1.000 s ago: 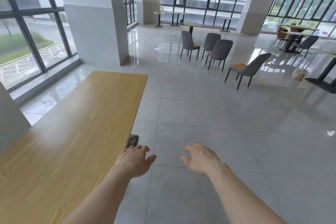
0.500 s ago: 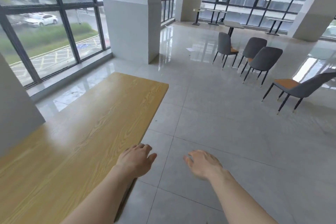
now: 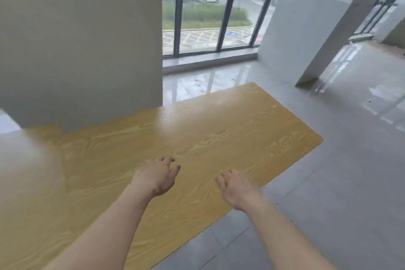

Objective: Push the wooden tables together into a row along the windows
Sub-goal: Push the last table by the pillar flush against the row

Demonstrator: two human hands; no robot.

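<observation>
The floor (image 3: 328, 193) is of large grey tiles, smooth and glossy, and it shows pale reflections near the window. On the far left stands a wide grey-white pillar (image 3: 81, 50) with a flat matte face, and a second pillar (image 3: 302, 35) of the same kind stands on the far right. Between them is the window (image 3: 206, 15), tall glass panes in a dark metal frame, with a low grey sill under it.

The wooden table (image 3: 208, 129) lies across the middle of the view, from the near left to the far right corner, which is rounded. Its far long edge goes behind the left pillar, near the window. The top is a flat yellow-brown board with clear wavy grain lines and a soft shine.

The left hand (image 3: 156, 176) is over the table top, palm down, fingers loosely spread and a little curled; it holds nothing. The right hand (image 3: 237, 189) is over the near edge of the table, also palm down with fingers apart and empty. If the palms really press on the wood, I cannot tell.
</observation>
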